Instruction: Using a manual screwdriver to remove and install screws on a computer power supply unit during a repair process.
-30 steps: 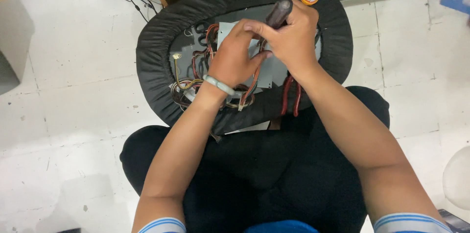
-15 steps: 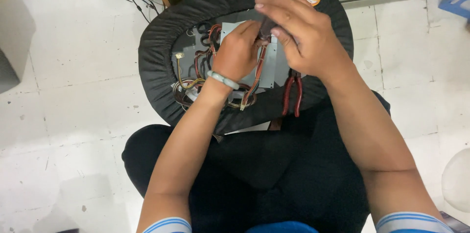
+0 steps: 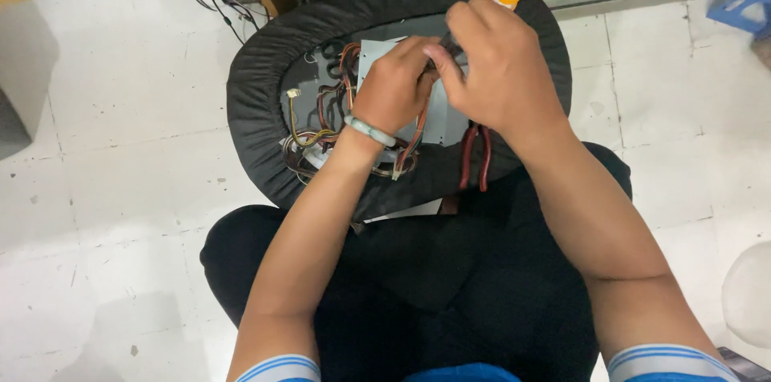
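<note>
Left hand [image 3: 395,93] clenches on the grey metal power-supply box [image 3: 446,113] amid its wires [image 3: 317,137]; right hand [image 3: 498,69] pinches something hidden above it. Likely mid-fastening; next needs steady, fine alignment.

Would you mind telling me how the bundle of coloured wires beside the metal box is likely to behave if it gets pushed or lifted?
The wire bundle would probably flop and bend rather than hold its shape, since it lies in loose curls. It likely would not come away freely: the strands seem to run toward the grey metal box under the left hand. Its small white connector might snag.
</note>
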